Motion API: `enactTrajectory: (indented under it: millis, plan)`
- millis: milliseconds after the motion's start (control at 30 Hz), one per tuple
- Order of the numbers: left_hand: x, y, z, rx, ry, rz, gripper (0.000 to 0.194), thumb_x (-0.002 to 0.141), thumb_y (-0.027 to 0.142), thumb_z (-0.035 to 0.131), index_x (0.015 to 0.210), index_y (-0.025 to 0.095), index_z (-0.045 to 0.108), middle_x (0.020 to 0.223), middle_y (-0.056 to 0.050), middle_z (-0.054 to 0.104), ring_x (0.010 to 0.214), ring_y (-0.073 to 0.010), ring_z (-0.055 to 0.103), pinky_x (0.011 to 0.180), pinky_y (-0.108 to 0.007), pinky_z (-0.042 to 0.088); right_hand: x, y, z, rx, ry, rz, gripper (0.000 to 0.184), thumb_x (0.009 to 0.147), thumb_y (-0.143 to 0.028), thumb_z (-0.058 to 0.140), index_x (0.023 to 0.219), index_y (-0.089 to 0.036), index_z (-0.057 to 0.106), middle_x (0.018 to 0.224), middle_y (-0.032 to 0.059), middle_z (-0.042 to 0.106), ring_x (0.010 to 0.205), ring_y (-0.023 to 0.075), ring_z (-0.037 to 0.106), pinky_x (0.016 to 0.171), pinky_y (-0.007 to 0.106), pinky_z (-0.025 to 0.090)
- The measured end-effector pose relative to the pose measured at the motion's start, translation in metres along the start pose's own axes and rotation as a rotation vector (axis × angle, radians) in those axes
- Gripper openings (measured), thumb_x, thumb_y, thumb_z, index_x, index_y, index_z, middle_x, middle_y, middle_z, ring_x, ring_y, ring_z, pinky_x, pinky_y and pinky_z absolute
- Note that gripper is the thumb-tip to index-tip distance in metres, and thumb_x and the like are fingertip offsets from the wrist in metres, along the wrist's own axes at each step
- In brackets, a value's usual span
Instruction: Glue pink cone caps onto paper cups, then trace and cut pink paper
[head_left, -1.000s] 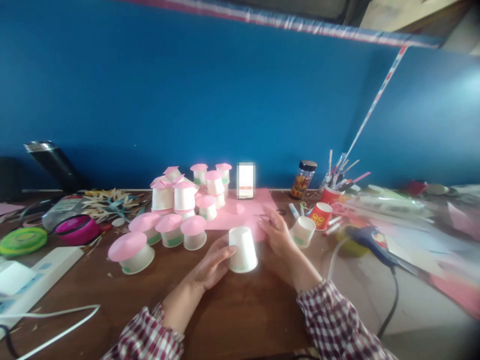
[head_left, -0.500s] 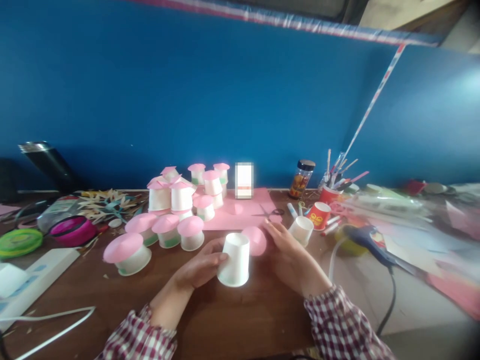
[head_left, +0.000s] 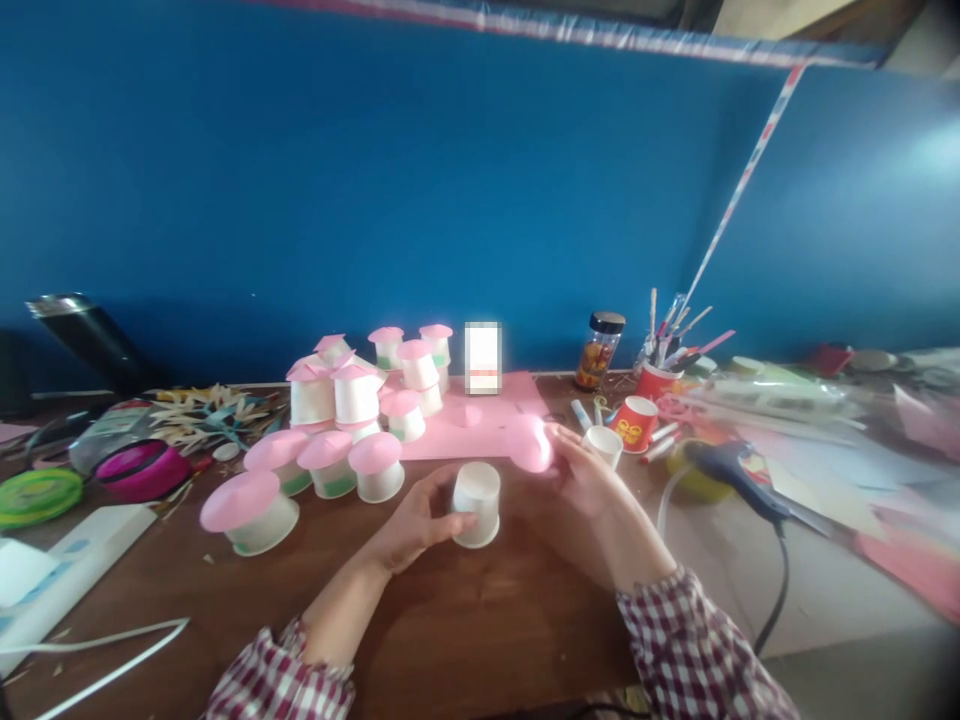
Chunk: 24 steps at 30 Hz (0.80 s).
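Note:
My left hand (head_left: 420, 520) is wrapped round the side of a white paper cup (head_left: 480, 500), which stands upside down at the front of the table. In my right hand (head_left: 589, 470) a round pink paper piece (head_left: 528, 443) is held up, gripped at its right edge and slightly blurred. To the left, several upturned cups wear pink paper tops, one of them a wide pink cap (head_left: 240, 500) near the front. Behind my right hand stands another white cup (head_left: 604, 444). A sheet of pink paper (head_left: 442, 437) lies at the back with a small pink piece (head_left: 470, 415) on it.
A red cup (head_left: 634, 424) leans among markers, near a jar (head_left: 600, 352) and a cup of brushes (head_left: 655, 382). The glue gun (head_left: 742, 480) lies right with its cord. A power strip (head_left: 82, 560) and a pink tape roll (head_left: 142, 470) are at left.
My right hand has picked up the round pink paper piece from beside the cup and raised it up and to the right. My left hand still holds the cup, now slightly farther back.

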<state>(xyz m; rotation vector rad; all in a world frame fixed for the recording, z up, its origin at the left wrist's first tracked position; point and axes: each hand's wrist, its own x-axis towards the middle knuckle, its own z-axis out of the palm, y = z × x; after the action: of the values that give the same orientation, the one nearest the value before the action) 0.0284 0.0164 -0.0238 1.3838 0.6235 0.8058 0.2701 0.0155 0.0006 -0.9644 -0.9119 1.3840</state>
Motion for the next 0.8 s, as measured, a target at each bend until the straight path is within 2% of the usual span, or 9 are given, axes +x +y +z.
enactTrajectory:
  millis: [133,300,533,800]
  plan:
    - [0.006,-0.010,0.003,0.154,0.110,0.040,0.054,0.070,0.029,0.075,0.119,0.019,0.054,0.117,-0.008,0.063,0.108,-0.0253,0.057,0.094,-0.039,0.045,0.001,0.020,0.010,0.181,-0.009,0.073,0.028,0.064,-0.039,0.080,0.077,-0.021,0.065,0.066,-0.0041,0.056,0.054,0.0068,0.045,0.046,0.019,0.035]
    - [0.010,-0.018,0.005,0.223,0.175,0.053,0.056,0.068,0.030,0.076,0.118,0.018,0.054,0.116,-0.008,0.064,0.107,-0.0251,0.059,0.093,-0.039,0.047,0.001,0.042,0.023,0.230,-0.039,0.157,0.026,0.063,-0.035,0.081,0.076,-0.018,0.066,0.062,-0.0028,0.056,0.053,0.0075,0.046,0.046,0.019,0.036]
    - [0.010,-0.019,0.007,0.283,0.194,0.088,0.054,0.068,0.031,0.077,0.117,0.018,0.057,0.114,-0.007,0.066,0.106,-0.0259,0.060,0.094,-0.040,0.047,-0.001,0.047,0.027,0.223,-0.010,0.224,0.025,0.063,-0.034,0.082,0.073,-0.016,0.067,0.059,-0.0027,0.057,0.051,0.0073,0.046,0.046,0.020,0.037]
    - [0.009,-0.020,0.009,0.289,0.235,0.098,0.060,0.064,0.031,0.079,0.118,0.018,0.056,0.115,-0.008,0.065,0.103,-0.0268,0.061,0.091,-0.042,0.049,-0.004,0.049,0.036,0.172,0.030,0.203,0.028,0.061,-0.036,0.082,0.069,-0.015,0.065,0.057,-0.0038,0.056,0.049,0.0057,0.045,0.046,0.018,0.036]
